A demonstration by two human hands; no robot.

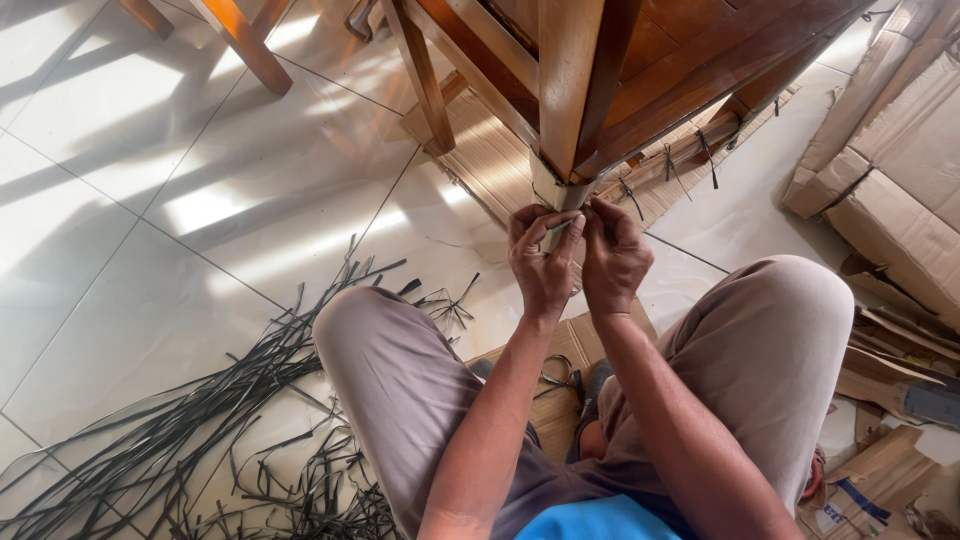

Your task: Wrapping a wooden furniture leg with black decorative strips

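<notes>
Both my left hand (543,262) and right hand (612,255) pinch a thin dark strip (560,226) at the wrapped foot of the wooden table leg (566,90) just beyond my knees; cut strips (200,420) litter the tiles left.

Loose black plastic strips (200,420) on white tiled floor (120,200), flattened cardboard boxes (890,200), scissors (562,378)

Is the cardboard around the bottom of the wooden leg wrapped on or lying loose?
Wrapped on. The cardboard hugs the leg just above both hands, left and right, which pinch a thin strip there.
</notes>
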